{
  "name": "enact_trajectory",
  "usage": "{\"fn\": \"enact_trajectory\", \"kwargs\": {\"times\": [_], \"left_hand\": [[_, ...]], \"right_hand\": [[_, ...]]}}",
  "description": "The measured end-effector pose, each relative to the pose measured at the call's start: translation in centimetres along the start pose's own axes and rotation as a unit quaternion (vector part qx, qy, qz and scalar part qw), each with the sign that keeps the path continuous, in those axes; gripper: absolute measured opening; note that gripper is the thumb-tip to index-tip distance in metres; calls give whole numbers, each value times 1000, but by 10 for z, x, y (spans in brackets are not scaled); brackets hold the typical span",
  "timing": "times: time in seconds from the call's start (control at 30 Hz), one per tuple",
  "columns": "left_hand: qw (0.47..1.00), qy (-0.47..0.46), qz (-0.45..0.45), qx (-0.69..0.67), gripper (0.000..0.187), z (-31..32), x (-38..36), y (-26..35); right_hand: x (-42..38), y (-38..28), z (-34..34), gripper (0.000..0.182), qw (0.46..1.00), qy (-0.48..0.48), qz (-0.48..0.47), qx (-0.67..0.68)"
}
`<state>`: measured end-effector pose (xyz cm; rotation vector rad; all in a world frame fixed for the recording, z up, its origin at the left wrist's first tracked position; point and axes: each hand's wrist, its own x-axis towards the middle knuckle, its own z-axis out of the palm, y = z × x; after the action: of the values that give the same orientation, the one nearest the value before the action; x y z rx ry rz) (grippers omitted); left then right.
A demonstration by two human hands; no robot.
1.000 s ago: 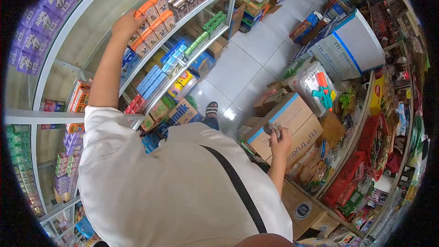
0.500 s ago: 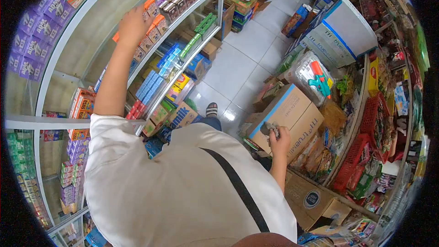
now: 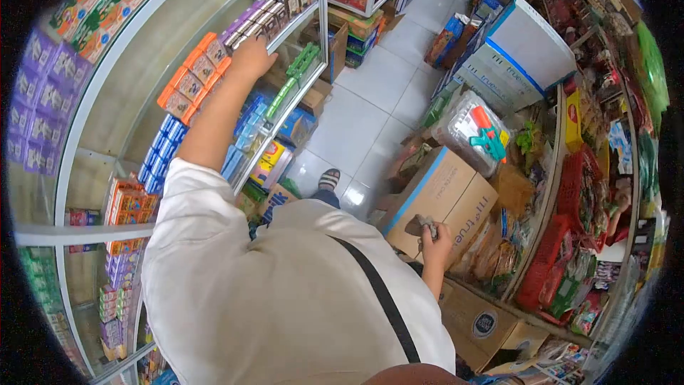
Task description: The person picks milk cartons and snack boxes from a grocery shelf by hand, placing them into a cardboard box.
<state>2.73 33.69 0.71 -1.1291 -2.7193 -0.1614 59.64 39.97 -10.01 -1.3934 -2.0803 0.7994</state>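
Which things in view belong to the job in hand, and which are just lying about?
Likely in the job:
- left hand, at the purple and dark packs
- orange packs beside them
- grey bunched item, perhaps cloth, in the right hand

Apparently just lying about:
- orange-and-green toy gun
- large cardboard box
- red basket
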Motion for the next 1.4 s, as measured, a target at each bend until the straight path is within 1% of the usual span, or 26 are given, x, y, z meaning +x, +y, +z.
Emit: {"fn": "enact_trajectory", "kwargs": {"times": [0.13,0.17,0.27,0.3,0.4,0.43,0.5,0.53,0.6,0.63,0.73,0.77,0.83,0.9,1.0,1.1,1.17,1.27,1.3,1.4], "left_hand": [[998,-7,-44,44,39,26,45,-7],[997,11,-69,26,34,35,56,-10],[992,57,-100,54,30,48,70,-19],[992,35,-113,50,28,23,64,-6],[984,19,-177,12,28,24,93,-23],[982,54,-182,8,27,35,107,-37],[971,43,-234,-14,29,52,137,-61],[964,37,-261,-24,30,59,152,-74],[946,-76,-300,-92,32,118,205,-131],[931,-132,-317,-125,33,136,220,-148],[929,-291,-212,-84,37,94,223,-151],[935,-260,-213,-110,41,111,230,-167],[939,-242,-215,-119,42,115,235,-167],[942,-217,-236,-99,43,122,238,-159],[946,-180,-255,-83,44,125,243,-149],[952,-128,-270,-68,46,126,248,-152],[957,-58,-280,-55,47,127,250,-160],[950,105,-290,-46,49,118,241,-165],[922,127,-348,-112,59,44,204,-107],[925,240,-276,-106,63,22,216,-106]], "right_hand": [[31,-11,12,18,999,38,-15,-29],[38,-12,18,16,998,44,-25,-38],[60,-14,40,19,997,15,45,54],[67,-18,45,18,996,11,53,64],[87,-46,49,19,1000,4,13,26],[91,-47,52,20,1000,7,1,21],[101,-48,60,21,1000,11,-25,10],[106,-51,61,21,1000,5,-24,5],[113,-56,63,22,1000,-8,-21,-2],[116,-56,65,22,1000,-2,-27,-4],[120,-54,70,22,999,11,-33,-4],[120,-54,71,22,1000,10,-25,1],[117,-54,77,22,1000,8,-22,2],[115,-51,81,21,999,4,-35,-11],[112,-52,80,20,1000,4,-26,-5],[109,-53,75,19,1000,13,-13,14],[105,-51,74,19,1000,24,-13,12],[100,-45,69,19,1000,24,2,2],[100,-44,69,18,1000,21,8,-1],[99,-46,66,18,1000,13,18,6]]}}
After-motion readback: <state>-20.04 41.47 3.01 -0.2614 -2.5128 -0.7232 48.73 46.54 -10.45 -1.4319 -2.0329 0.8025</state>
